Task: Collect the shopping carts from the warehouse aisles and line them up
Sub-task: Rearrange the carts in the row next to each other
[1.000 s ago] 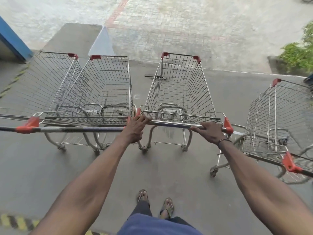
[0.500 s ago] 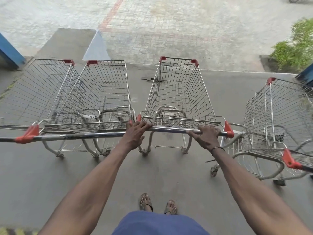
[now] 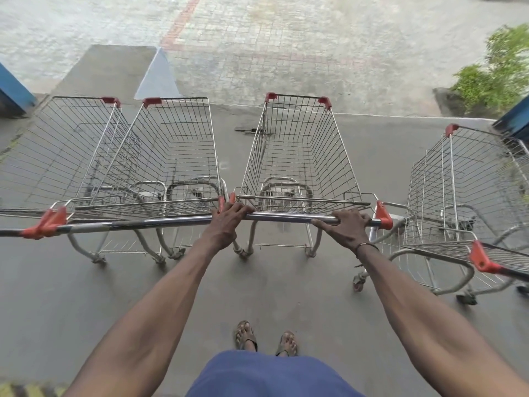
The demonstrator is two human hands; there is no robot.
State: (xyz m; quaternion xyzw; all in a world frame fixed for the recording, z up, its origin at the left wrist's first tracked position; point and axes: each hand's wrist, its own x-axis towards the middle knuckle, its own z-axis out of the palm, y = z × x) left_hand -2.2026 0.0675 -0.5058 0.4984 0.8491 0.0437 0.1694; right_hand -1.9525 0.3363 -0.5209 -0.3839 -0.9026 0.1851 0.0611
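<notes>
An empty wire shopping cart (image 3: pixel 297 156) with red corner caps stands straight ahead of me on grey concrete. My left hand (image 3: pixel 227 222) grips the left end of its chrome handle bar (image 3: pixel 289 217). My right hand (image 3: pixel 347 227) grips the same bar near its right red cap. Two more empty carts, the middle-left cart (image 3: pixel 171 156) and the far-left cart (image 3: pixel 63 150), stand side by side to the left, handles roughly in line with mine. A fourth cart (image 3: pixel 469 190) stands at the right, turned at an angle and apart from the row.
Beyond the carts the concrete ends at a painted edge (image 3: pixel 400 115), with paved brick ground past it. A ramp (image 3: pixel 106 70) leads down at the back left. Blue structures (image 3: pixel 14 93) flank both sides, and a bush (image 3: pixel 498 70) grows at the right. My sandalled feet (image 3: pixel 266 338) stand behind the cart.
The cart I hold has closed up beside the middle-left cart, its handle now lining up with that row. Both hands have kept their grip on the bar.
</notes>
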